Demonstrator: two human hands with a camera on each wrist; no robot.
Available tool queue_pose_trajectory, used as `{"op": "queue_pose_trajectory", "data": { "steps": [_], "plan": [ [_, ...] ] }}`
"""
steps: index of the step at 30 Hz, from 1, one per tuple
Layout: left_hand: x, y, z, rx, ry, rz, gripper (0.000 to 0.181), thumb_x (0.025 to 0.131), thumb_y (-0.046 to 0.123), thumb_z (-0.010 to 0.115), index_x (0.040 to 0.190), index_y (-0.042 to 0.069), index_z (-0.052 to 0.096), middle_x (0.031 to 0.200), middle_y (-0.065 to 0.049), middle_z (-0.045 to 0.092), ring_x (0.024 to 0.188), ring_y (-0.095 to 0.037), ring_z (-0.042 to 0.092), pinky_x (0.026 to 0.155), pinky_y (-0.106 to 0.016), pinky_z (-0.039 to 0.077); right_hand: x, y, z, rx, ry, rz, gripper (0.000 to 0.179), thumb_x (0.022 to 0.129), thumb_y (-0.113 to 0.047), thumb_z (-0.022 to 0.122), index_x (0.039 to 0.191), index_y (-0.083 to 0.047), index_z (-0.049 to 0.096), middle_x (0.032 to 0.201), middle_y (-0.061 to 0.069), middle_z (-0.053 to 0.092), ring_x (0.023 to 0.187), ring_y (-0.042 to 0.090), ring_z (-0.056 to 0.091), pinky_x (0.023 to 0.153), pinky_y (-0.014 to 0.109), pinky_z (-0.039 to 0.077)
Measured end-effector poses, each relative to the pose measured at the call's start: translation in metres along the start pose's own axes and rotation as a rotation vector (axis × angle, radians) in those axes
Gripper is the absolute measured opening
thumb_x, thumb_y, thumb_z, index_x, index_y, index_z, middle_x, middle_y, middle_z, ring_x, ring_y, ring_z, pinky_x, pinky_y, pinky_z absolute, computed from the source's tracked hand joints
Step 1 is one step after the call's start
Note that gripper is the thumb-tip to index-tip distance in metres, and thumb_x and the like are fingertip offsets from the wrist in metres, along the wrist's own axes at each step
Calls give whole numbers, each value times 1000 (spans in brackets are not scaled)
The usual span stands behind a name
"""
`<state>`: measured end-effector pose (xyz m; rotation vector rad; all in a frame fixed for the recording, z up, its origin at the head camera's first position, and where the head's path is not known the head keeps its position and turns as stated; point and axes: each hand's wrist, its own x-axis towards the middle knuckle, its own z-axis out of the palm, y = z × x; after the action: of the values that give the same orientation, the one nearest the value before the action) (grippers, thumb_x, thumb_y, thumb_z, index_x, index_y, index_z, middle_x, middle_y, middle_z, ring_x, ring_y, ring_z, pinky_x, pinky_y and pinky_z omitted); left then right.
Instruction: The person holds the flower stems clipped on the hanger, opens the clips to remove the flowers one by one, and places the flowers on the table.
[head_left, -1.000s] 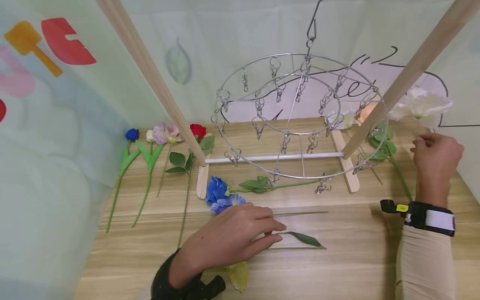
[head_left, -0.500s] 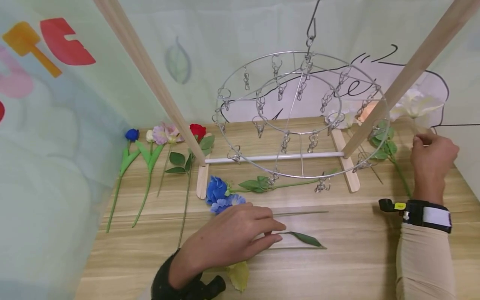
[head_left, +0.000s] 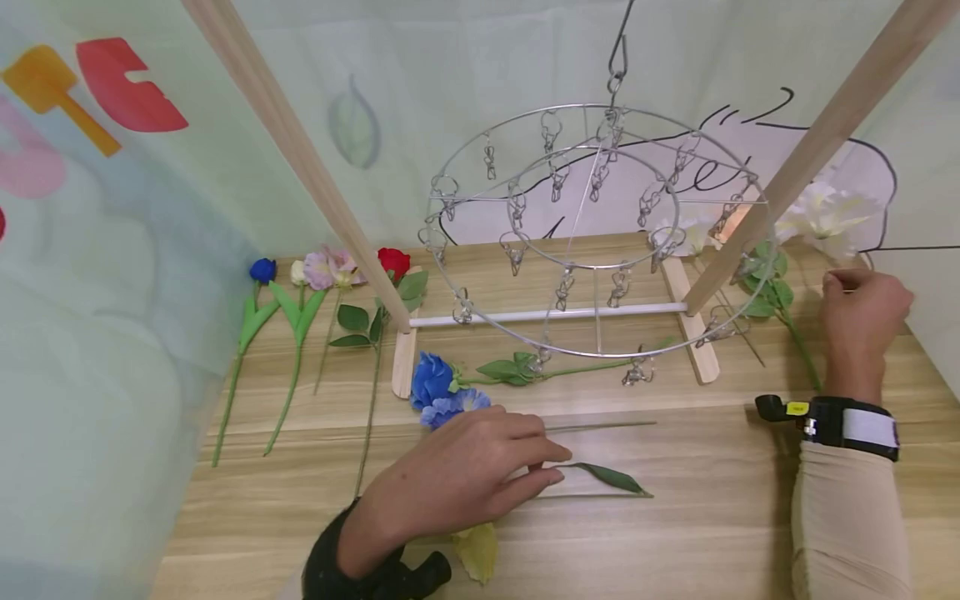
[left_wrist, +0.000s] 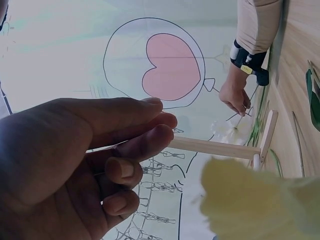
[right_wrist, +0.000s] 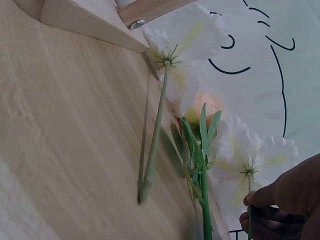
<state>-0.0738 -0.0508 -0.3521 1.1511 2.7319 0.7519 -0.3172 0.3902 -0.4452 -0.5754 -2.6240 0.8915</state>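
At the right end of the table my right hand point(head_left: 866, 321) pinches the thin green stem of a white artificial flower point(head_left: 825, 215). In the right wrist view, thumb and fingers close on that stem point(right_wrist: 250, 220) just below the bloom. A peach flower point(right_wrist: 207, 107) on a leafy stem and a second white flower point(right_wrist: 187, 37) lie beside it. My left hand point(head_left: 480, 467) is loosely bent over the front of the table, and the left wrist view shows nothing between its fingers. Close by are a yellow flower point(head_left: 477, 552), partly hidden, and a dark green leaf point(head_left: 611, 477).
A round wire rack point(head_left: 600, 268) with several clips hangs from a hook between wooden posts point(head_left: 300, 158). Under it lies a blue rose point(head_left: 432, 379) beside a light blue flower point(head_left: 461, 406). Blue, white, pink and red flowers point(head_left: 393, 262) line the table's left side.
My right hand has shifted slightly left, bringing the white flower a little left and down with it. The rack sways slightly. My left hand stays in place.
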Motion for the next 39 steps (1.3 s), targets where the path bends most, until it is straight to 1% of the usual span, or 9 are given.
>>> {"op": "queue_pose_trajectory", "data": {
  "steps": [3,8,11,16,22,26,29,31,39],
  "plan": [
    [0,0,0,0,0,-3,23,107,30,66,122,18,79,104,8,76,87,0,64,80,-17,52,1,1,1,-8,-13,-4,41,110,-21,48,135,2,70,131,29,70,117,38,61,87,31,44],
    [0,0,0,-3,-1,-6,24,107,31,66,122,17,79,106,7,76,88,0,65,80,-18,52,4,5,3,7,-13,-22,41,110,-19,47,133,6,69,131,33,68,125,44,62,103,49,45],
    [0,0,0,-4,2,-4,24,107,30,66,122,17,79,105,7,77,88,0,65,80,-18,52,5,7,4,1,-21,-24,41,110,-20,47,134,6,69,130,33,68,125,45,62,100,49,45],
    [-1,-1,0,-4,6,2,24,107,30,66,122,17,79,105,7,77,88,-1,66,79,-17,52,5,8,5,-12,-42,-12,42,109,-20,47,134,6,69,131,33,68,128,46,61,107,54,44],
    [-2,-2,0,-5,3,0,24,107,31,66,122,18,79,106,8,76,91,-1,68,82,-19,53,5,11,5,-39,-67,-8,42,108,-20,48,133,6,69,131,32,67,128,47,60,98,51,44],
    [-3,-2,0,-6,1,-2,24,107,31,66,122,18,79,107,8,76,92,0,68,83,-19,54,6,13,5,-53,-91,1,42,108,-20,48,134,7,68,133,33,67,130,47,59,84,43,44],
    [-3,-2,-1,0,1,-2,24,108,31,65,123,18,79,107,8,76,92,0,67,82,-19,54,7,16,5,-59,-102,5,43,108,-21,47,132,7,69,132,33,67,128,46,59,75,30,35],
    [-3,-2,-1,1,1,0,24,108,31,65,122,18,79,106,8,77,91,0,68,82,-19,53,7,17,6,-59,-104,0,43,107,-21,47,131,7,70,131,33,67,127,46,60,75,30,34],
    [-2,-1,-1,5,-2,-6,24,107,31,66,122,18,79,105,9,76,90,-1,67,81,-19,53,10,20,9,-77,-99,-4,40,108,-21,51,131,6,70,132,31,67,128,48,61,92,51,44]
  ]
}}
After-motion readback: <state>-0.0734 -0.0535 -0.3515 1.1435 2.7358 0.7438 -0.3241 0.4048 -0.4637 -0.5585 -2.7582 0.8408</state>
